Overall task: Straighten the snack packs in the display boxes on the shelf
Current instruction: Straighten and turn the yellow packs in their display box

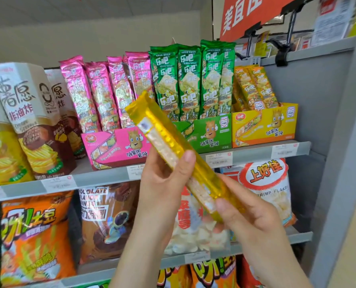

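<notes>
Before boxes of upright packs, left hand (164, 183) and right hand (249, 213) grip a yellow pack (168, 138)

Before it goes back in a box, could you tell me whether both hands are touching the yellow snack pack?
Touching: the head view shows the left hand and right hand gripping the yellow snack pack.

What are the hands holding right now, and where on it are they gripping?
Both hold one long yellow snack pack, tilted in front of the shelf. The left hand grips its middle; the right hand grips its lower end.
</notes>
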Motion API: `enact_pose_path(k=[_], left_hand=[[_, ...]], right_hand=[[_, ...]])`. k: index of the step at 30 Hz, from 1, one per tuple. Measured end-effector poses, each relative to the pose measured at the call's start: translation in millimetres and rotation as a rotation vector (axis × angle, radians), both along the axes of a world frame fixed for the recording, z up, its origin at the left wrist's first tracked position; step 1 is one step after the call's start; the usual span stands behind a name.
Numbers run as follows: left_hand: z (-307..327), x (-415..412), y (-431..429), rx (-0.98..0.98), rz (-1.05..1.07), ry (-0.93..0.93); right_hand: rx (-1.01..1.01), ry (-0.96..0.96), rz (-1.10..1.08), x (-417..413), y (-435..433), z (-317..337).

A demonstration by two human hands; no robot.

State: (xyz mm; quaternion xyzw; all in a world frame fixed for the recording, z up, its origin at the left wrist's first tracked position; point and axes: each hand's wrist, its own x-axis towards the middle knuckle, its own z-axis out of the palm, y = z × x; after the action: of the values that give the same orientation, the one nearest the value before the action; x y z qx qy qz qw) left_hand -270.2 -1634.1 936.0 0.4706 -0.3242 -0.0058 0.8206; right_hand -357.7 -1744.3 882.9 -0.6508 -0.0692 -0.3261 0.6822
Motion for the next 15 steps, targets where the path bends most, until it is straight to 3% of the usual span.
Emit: enact_pose_path(k=[2,5,15], left_hand=[[-0.8,1.0,0.7,-0.030,0.060,-0.017],[-1.1,2.5,3.1,-0.130,-0.030,0.038],[0.6,2.8,-0.4,-0.246,-0.187,0.098]], right_hand=[[-0.163,-0.084,-0.144,-0.5,-1.5,-4.4],[-0.294,-0.168,-0.231,-3.0,-5.3,-6.6],[-0.040,-0.184,-0.205,-4.0,-7.7,-9.5]])
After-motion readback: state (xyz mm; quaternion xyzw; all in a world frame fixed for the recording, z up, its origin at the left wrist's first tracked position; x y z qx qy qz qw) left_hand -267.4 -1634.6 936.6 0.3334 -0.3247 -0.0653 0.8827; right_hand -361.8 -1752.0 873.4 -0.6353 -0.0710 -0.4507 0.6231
